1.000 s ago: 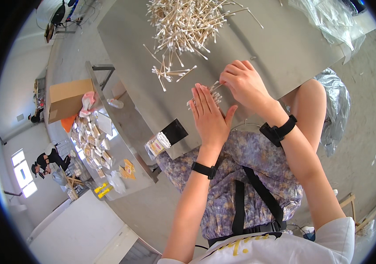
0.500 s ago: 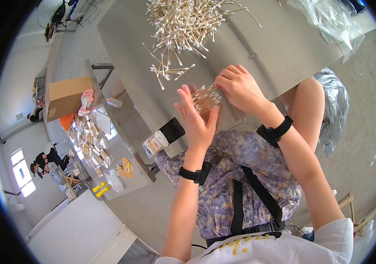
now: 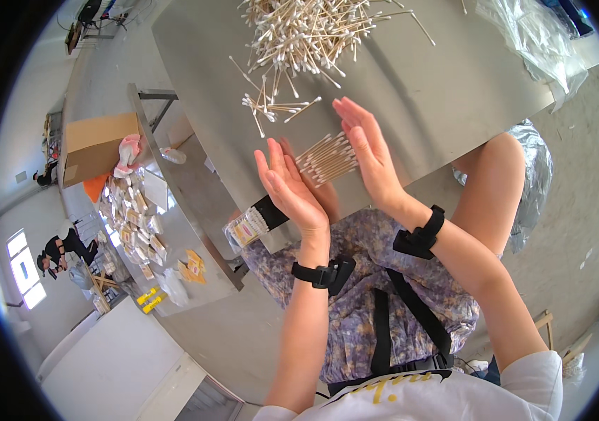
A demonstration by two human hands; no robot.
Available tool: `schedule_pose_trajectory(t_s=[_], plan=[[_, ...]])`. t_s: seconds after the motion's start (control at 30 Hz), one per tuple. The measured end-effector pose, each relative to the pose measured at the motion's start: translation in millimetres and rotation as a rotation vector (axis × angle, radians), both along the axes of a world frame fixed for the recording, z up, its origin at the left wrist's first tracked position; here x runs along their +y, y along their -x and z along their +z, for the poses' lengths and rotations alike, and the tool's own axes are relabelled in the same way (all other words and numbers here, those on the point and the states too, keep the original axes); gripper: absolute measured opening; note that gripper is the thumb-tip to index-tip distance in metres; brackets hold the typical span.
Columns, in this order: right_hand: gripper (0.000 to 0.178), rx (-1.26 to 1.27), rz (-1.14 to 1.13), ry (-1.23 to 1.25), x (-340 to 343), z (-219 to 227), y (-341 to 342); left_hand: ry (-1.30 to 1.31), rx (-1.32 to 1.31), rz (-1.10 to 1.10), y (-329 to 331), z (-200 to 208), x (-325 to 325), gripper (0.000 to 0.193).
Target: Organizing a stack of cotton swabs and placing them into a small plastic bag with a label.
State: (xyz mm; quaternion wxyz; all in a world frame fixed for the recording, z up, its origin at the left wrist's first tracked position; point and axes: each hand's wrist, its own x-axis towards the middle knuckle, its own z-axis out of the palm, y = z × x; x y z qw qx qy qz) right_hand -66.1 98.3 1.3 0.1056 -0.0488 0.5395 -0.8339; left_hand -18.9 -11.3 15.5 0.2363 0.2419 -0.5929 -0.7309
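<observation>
While the metal table (image 3: 447, 84) carries a heap of cotton swabs (image 3: 306, 38) at its far side, we hold our left hand (image 3: 289, 188) and right hand (image 3: 373, 158) uncurled, grasping nothing. Between them lies a neat row of swabs (image 3: 327, 159), its sticks running left to right, the right ends slightly farther; our right hand looks nearer, though we cannot tell whether it touches.

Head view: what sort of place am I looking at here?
Probably a small packing workshop: a loose heap of cotton swabs lies on a metal-looking worktable, and off to the left many small packages are piled near an open cardboard box.
</observation>
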Motion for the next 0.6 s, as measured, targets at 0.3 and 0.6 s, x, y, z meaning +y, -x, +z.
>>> schedule_pose_trajectory(t_s=[0.3, 0.6], plan=[[0.058, 0.017, 0.050, 0.046, -7.2, -2.4, 3.8, -0.021, 0.022, -0.003, 4.7, 3.5, 3.9, 0.071], [0.059, -0.006, 0.090, 0.069, -6.0, -6.7, -4.9, -0.007, 0.024, -0.058, 1.8, 5.8, 14.4, 0.071]])
